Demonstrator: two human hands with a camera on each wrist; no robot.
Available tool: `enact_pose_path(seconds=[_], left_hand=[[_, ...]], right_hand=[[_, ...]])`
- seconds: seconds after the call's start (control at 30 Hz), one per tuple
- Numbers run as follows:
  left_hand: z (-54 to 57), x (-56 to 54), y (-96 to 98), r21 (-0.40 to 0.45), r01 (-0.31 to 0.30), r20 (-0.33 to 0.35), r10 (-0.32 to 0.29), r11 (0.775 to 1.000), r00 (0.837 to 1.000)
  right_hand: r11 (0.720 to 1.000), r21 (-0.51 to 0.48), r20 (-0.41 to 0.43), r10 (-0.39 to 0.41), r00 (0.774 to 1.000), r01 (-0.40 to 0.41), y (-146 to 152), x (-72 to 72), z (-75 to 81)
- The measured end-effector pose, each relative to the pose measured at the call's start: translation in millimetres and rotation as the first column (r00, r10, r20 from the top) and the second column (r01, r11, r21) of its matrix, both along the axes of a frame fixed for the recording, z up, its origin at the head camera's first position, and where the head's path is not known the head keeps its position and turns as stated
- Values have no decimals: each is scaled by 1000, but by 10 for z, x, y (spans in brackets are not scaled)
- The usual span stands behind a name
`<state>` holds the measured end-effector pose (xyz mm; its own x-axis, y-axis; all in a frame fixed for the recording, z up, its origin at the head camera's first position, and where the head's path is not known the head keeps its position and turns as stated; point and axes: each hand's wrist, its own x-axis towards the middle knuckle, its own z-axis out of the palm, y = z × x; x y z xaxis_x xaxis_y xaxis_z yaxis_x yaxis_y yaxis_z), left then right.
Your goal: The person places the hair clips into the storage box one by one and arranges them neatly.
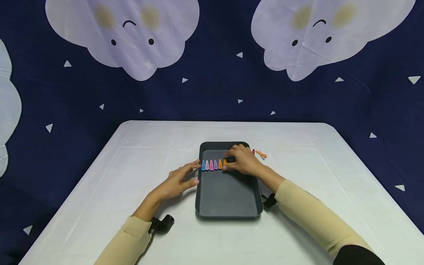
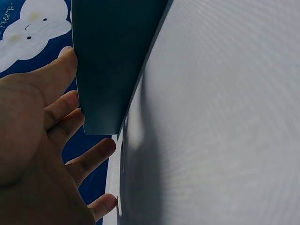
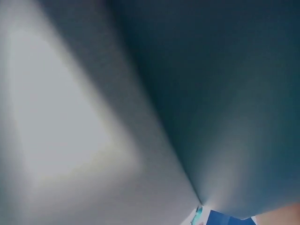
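Observation:
A dark grey tray stands on the white table. Across it, side by side, lies a row of several snap hair clips: a blue clip at the left end, then pink clips, a purple clip and an orange clip. At the row's right end my right hand reaches over the tray's right rim and pinches another orange clip between thumb and fingers. My left hand has its fingers stretched out at the tray's left rim. Close up in the left wrist view, its fingertips meet the tray wall.
Just past the tray's right rim, partly behind my right hand, lie loose orange and red clips. White cloth covers the table, and a dark blue cloud-print curtain hangs behind it. The tray wall fills much of the right wrist view.

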<state>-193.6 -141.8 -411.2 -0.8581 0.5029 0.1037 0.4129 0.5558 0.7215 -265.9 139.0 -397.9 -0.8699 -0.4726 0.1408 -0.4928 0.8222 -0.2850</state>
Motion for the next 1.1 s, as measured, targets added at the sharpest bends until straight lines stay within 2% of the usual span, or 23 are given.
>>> enact_pose_path(seconds=[0.47,0.7,1.1], left_hand=[[-8,2,7,2,6,-22,-6,1000,1000],[3,11,9,1,5,-25,-5,1000,1000],[2,5,19,-7,1,-11,-2,1000,1000]], right_hand=[[989,-146,-41,-42,998,36,261,8,266],[981,-172,-7,-90,996,87,456,2,349],[974,-182,6,-136,991,135,827,-52,305]])
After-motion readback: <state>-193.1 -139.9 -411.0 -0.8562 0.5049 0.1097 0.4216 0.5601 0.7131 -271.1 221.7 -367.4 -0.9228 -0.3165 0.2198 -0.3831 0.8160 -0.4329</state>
